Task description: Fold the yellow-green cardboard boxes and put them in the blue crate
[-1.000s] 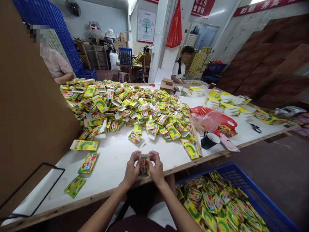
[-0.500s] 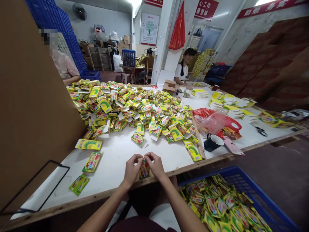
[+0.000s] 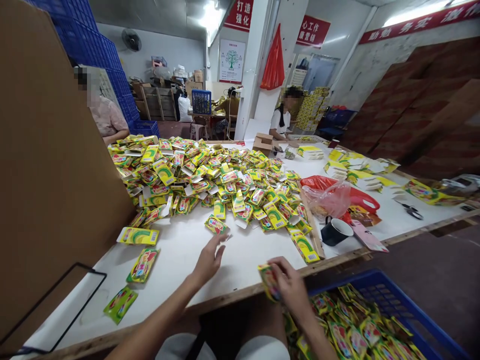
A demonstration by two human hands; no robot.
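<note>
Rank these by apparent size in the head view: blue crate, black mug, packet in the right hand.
1. Blue crate: largest by far.
2. Black mug and the packet in the right hand look alike; the packet is nearer, so unranked.

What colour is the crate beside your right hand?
The crate is blue, seen in the head view.

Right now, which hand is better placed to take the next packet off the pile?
Left, probably. The left hand is open, fingertips almost at the loose packet at the edge of the pile. The right hand grips a second packet near the crate, away from the pile.
</note>
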